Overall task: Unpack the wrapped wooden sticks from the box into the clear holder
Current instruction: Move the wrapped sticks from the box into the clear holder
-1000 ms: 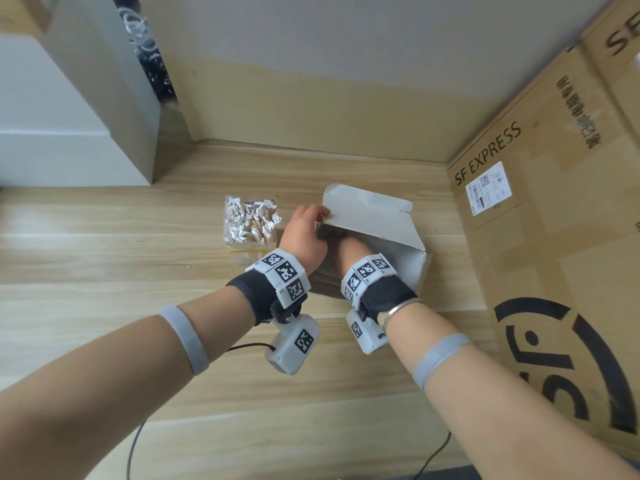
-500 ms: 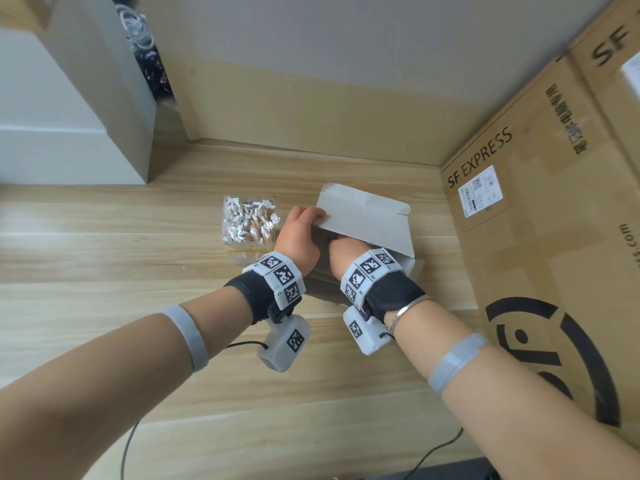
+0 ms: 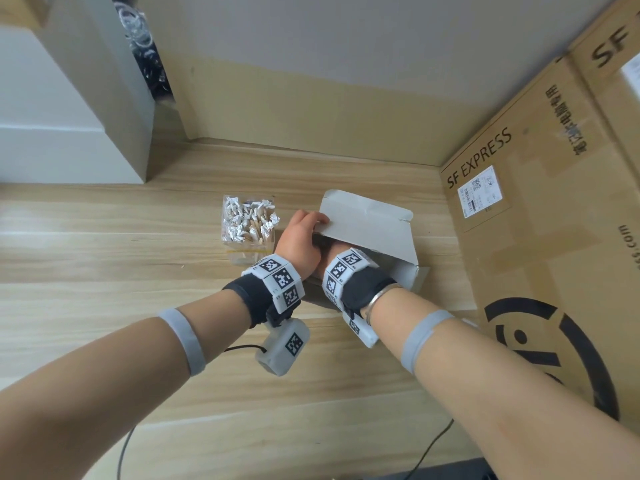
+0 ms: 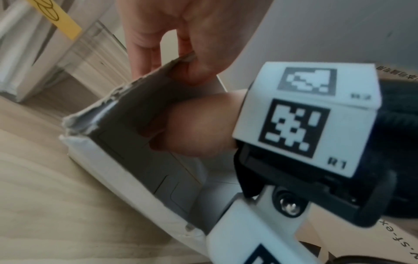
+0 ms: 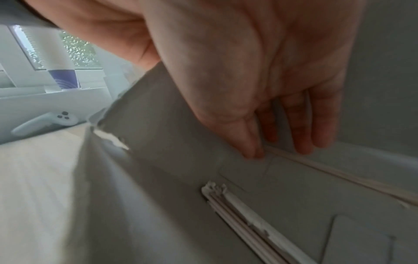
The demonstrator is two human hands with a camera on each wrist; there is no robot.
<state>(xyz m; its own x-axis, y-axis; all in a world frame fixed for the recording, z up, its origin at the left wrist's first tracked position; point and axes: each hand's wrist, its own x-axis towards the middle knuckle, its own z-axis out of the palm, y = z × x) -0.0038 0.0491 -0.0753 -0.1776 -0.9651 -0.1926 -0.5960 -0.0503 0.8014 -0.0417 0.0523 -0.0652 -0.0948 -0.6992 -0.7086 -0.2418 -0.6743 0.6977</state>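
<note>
A grey-white cardboard box (image 3: 403,271) lies on the wooden table with its lid (image 3: 367,223) raised. My left hand (image 3: 301,233) pinches the lid's left edge (image 4: 172,64) and holds it up. My right hand (image 3: 329,254) reaches inside the box, mostly hidden in the head view. In the right wrist view its thumb and forefinger (image 5: 255,151) pinch the end of one wrapped stick (image 5: 339,175) on the box floor. A small bundle of wrapped sticks (image 5: 248,223) lies nearer. The clear holder (image 3: 247,226), left of the box, stands packed with wrapped sticks.
A big SF Express carton (image 3: 554,237) stands close on the right of the box. A white cabinet (image 3: 69,133) stands at the back left, the wall runs behind. Cables (image 3: 429,448) lie near the table's front edge. A white controller (image 5: 45,123) lies farther off.
My right hand has sunk a little deeper under the lid. My left hand keeps its hold on the lid's edge. The box and holder stay in place.
</note>
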